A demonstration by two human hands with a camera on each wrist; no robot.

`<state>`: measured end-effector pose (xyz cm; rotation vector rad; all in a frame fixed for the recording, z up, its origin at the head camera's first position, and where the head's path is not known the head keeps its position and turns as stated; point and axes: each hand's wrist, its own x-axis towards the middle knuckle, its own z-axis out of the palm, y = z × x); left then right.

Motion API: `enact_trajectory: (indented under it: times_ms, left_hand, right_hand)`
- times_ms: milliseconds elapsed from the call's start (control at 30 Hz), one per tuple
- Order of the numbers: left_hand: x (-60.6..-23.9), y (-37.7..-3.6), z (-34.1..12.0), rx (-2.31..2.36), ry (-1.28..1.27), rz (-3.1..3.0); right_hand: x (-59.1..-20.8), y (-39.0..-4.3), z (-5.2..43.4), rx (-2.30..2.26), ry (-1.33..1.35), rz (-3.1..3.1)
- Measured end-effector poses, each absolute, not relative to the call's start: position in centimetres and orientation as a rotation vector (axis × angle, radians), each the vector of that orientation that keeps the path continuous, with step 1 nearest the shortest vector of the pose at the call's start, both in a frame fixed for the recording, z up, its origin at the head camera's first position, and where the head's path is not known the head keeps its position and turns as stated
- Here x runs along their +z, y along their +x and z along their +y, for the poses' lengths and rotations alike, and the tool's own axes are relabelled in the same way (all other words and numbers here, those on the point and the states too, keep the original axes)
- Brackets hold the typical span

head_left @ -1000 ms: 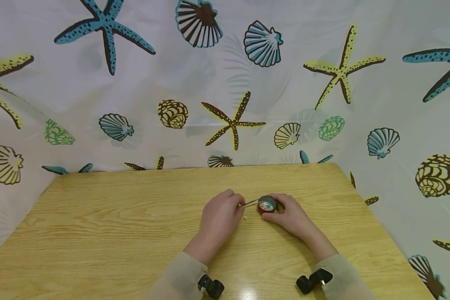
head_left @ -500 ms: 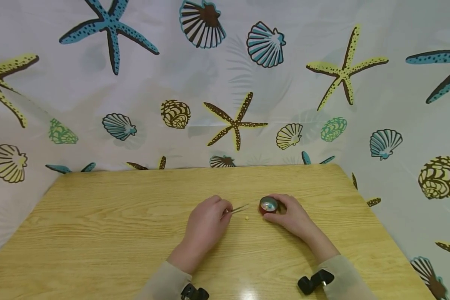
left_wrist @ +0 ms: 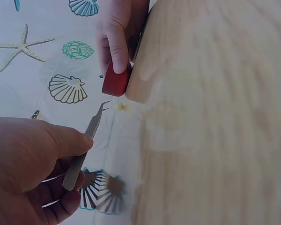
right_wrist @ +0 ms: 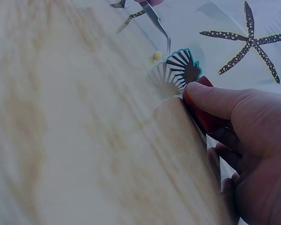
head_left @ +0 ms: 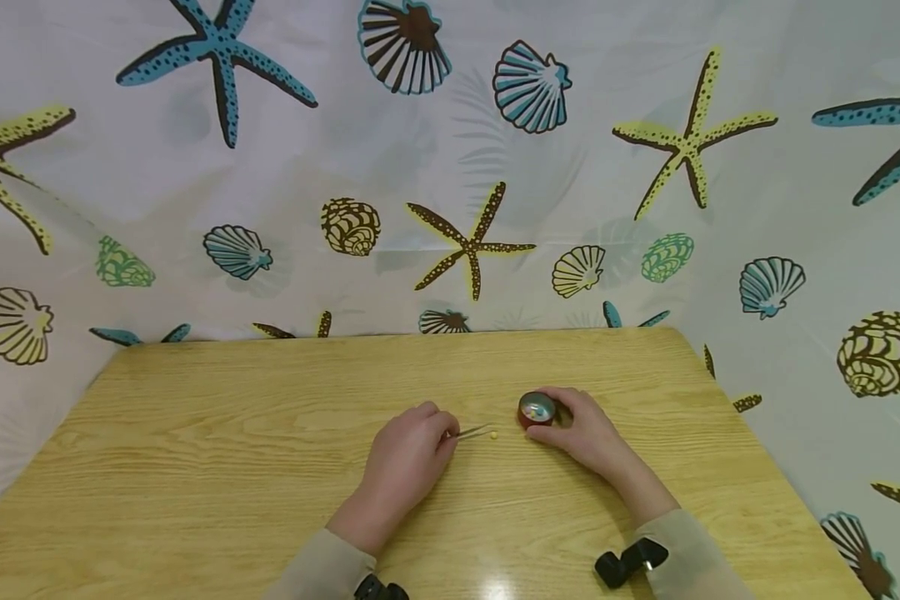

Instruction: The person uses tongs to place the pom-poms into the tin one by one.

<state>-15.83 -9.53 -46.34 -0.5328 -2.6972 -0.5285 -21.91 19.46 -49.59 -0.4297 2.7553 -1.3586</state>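
At the frame's lower middle, my left hand [head_left: 408,457] pinches thin tweezers [head_left: 472,432], tips just left of a small yellow bead [head_left: 494,434] on the table [head_left: 195,467]. My right hand [head_left: 581,429] curls around the red container [head_left: 536,410], right of the bead.

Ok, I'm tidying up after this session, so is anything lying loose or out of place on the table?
Yes: one small yellow bead lies loose on the wooden table, outside the red container that the right hand holds. It sits just off the tips of the tweezers in the left hand.
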Motion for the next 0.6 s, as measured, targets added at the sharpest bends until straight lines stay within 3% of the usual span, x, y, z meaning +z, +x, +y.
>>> enact_trajectory:
  times_ms: [600]
  left_hand:
    - [-46.92,-15.86,-9.76,-0.514,-0.555,-2.727]
  right_hand:
    - [-49.35,-21.81,19.42,-1.365,-0.421,2.75]
